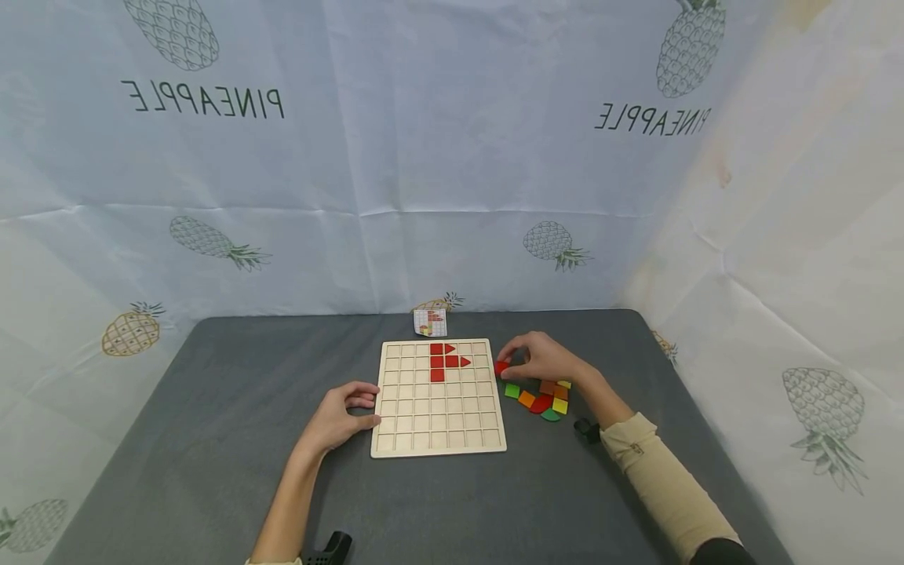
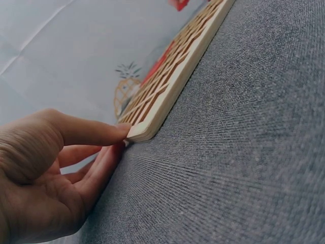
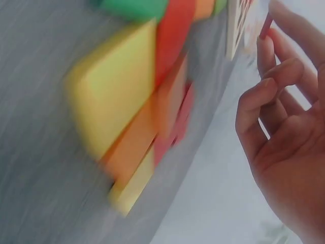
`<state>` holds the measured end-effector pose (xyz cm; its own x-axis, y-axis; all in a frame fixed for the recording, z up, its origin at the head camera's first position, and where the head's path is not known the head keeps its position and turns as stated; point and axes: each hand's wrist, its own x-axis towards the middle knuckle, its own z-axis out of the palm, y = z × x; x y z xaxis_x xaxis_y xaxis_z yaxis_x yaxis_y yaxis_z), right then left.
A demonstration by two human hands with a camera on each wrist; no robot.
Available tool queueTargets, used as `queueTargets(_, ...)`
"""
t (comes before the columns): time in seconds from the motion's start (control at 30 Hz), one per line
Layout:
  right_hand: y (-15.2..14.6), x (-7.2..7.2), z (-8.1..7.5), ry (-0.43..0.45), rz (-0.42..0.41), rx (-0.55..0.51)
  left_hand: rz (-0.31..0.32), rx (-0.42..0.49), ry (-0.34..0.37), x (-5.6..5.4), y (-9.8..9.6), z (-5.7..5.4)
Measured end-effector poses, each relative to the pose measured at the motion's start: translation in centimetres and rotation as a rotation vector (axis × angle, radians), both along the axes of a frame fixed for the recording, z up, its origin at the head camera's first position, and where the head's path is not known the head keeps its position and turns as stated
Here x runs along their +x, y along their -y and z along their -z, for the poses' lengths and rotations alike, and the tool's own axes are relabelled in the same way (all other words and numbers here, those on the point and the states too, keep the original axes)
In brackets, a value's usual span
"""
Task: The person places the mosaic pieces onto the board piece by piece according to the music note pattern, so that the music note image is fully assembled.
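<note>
As right wrist view alone shows, pinched red piece [image 3: 266,27] seems thin.

This looked like a small cloth-walled booth set round a counter [image 1: 212,439]; whether it belonged to a home, a lab or an office could not be told. Creased white hanging cloth [image 1: 452,157] rose beyond the grid board [image 1: 438,424] and ran down to its left and right, printed with pineapple drawings [image 1: 130,335] and mirrored lettering [image 1: 205,100] reading PINEAPPLE. Woven gray fabric [image 2: 228,127] spread around the board. A small picture card [image 1: 430,322] sat just beyond the board, and coloured tiles [image 1: 541,403] lay to its right, puzzle fashion.
</note>
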<state>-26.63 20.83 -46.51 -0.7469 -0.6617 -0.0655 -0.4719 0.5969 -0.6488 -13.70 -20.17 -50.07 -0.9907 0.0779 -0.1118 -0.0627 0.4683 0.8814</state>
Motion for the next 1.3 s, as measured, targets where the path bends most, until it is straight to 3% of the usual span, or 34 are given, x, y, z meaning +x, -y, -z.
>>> queueTargets(0.37,6.8,-0.1,1.3,-0.101,-0.052,0.082,0.014,0.006,-0.006,0.0,0.1,0.1)
queueTargets(0.7,9.3,0.4,1.6,-0.153,-0.039,0.121,0.018,0.004,-0.003,0.0,0.1,-0.1)
queueTargets(0.87,9.3,0.4,1.6,-0.165,-0.093,0.091,0.011,0.002,-0.003,0.1,0.1,-0.1)
queueTargets(0.97,8.8,0.4,1.3,-0.131,-0.105,0.062,0.013,0.004,-0.003,0.1,0.0,-0.1)
queueTargets(1.1,7.3,0.3,0.7,-0.058,-0.071,0.031,0.012,0.005,-0.007,0.0,0.0,-0.1)
queueTargets(1.3,4.5,-0.2,0.1,-0.024,-0.012,0.017,0.012,0.004,-0.009,0.0,0.1,0.0)
